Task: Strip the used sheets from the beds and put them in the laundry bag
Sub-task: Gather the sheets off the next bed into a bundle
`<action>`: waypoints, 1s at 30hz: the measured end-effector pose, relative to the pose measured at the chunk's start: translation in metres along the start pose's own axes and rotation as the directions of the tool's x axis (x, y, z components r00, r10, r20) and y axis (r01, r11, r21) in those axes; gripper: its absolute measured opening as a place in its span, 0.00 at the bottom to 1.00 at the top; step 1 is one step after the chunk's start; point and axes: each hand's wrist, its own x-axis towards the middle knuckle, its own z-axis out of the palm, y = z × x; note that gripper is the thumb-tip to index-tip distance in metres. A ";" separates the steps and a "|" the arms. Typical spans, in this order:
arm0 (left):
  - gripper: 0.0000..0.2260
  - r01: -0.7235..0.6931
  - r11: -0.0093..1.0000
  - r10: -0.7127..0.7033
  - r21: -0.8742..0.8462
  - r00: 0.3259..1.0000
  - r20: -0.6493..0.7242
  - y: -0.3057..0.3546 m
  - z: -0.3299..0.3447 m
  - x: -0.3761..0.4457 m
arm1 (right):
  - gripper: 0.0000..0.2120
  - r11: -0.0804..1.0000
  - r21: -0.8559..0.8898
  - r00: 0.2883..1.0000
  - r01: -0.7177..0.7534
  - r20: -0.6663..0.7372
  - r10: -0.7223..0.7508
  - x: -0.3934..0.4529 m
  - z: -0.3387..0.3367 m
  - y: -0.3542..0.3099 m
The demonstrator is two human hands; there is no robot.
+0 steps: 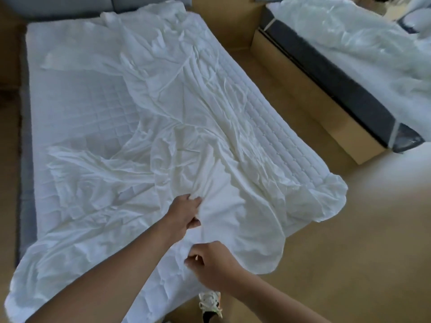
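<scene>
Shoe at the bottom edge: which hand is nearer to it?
Right. The right hand grips the white sheet just above the shoe; the left hand grips the sheet farther up the bed.

place: bedroom, perhaps a hotel | evidence: two beds (77, 117) (349, 54), white linen

Bare arms and one sneaker

Both forearms were bare to the frame edge, with no sleeves, watch or rings to be seen on the left hand (185, 212) or the right hand (211, 264). Below them showed a single shoe (210, 304): a white lace-up sneaker with black panels and small orange and green accents.
</scene>
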 end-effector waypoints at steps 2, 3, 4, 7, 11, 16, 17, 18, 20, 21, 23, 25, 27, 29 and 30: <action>0.07 -0.036 0.998 0.039 0.048 0.998 -0.052 -0.004 -0.015 -0.010 | 0.09 0.986 0.000 0.986 -0.165 -0.001 0.165 -0.015 0.007 0.018; 0.06 -0.057 0.996 0.062 0.068 0.996 -0.069 -0.006 -0.021 -0.016 | 0.09 0.971 -0.003 0.971 -0.237 -0.007 0.237 -0.023 0.011 0.029; 0.05 -0.082 0.992 0.089 0.092 0.993 -0.078 -0.008 -0.027 -0.025 | 0.11 0.957 -0.008 0.957 -0.288 -0.017 0.288 -0.030 0.015 0.040; 0.06 -0.172 0.960 0.183 0.221 0.983 -0.031 -0.014 -0.039 -0.059 | 0.26 0.921 -0.031 0.920 -0.389 -0.072 0.386 -0.045 0.026 0.067; 0.07 -0.322 0.828 0.291 0.459 0.946 0.139 -0.026 -0.055 -0.109 | 0.46 0.898 0.062 0.883 -0.435 -0.165 0.439 -0.048 0.040 0.077; 0.10 -0.426 0.727 0.298 0.539 0.902 0.311 -0.038 -0.080 -0.151 | 0.53 0.957 0.044 0.920 -0.285 -0.268 0.286 -0.029 0.051 0.046; 0.11 -0.432 0.715 0.290 0.550 0.899 0.329 -0.040 -0.084 -0.155 | 0.40 0.974 -0.006 0.937 -0.227 -0.272 0.217 -0.025 0.054 0.034; 0.10 -0.436 0.709 0.290 0.554 0.897 0.334 -0.042 -0.088 -0.156 | 0.26 0.983 -0.024 0.944 -0.182 -0.283 0.168 -0.022 0.056 0.021; 0.08 -0.419 0.720 0.299 0.553 0.907 0.298 -0.046 -0.097 -0.155 | 0.17 0.981 0.112 0.934 -0.156 -0.306 0.183 -0.020 0.063 -0.001; 0.06 -0.395 0.739 0.308 0.545 0.919 0.248 -0.049 -0.103 -0.152 | 0.16 0.967 0.199 0.930 -0.157 -0.299 0.213 -0.021 0.065 -0.011; 0.09 -0.333 0.761 0.321 0.557 0.939 0.122 -0.058 -0.116 -0.141 | 0.15 0.945 0.293 0.928 -0.147 -0.290 0.235 -0.030 0.065 -0.031; 0.22 -0.242 0.851 0.262 0.466 0.965 0.023 -0.068 -0.126 -0.135 | 0.13 0.950 0.286 0.941 -0.128 -0.267 0.208 -0.041 0.063 -0.047; 0.31 -0.049 0.992 0.039 0.116 0.995 0.087 -0.077 -0.132 -0.131 | 0.13 0.971 0.233 0.962 -0.061 -0.246 0.120 -0.055 0.064 -0.063; 0.31 0.123 0.985 -0.091 -0.123 0.967 0.239 -0.088 -0.134 -0.129 | 0.09 0.985 0.172 0.976 0.031 -0.218 0.007 -0.068 0.073 -0.074; 0.29 0.152 0.977 -0.106 -0.148 0.954 0.280 -0.092 -0.131 -0.128 | 0.07 0.987 0.138 0.978 0.084 -0.199 -0.055 -0.074 0.078 -0.078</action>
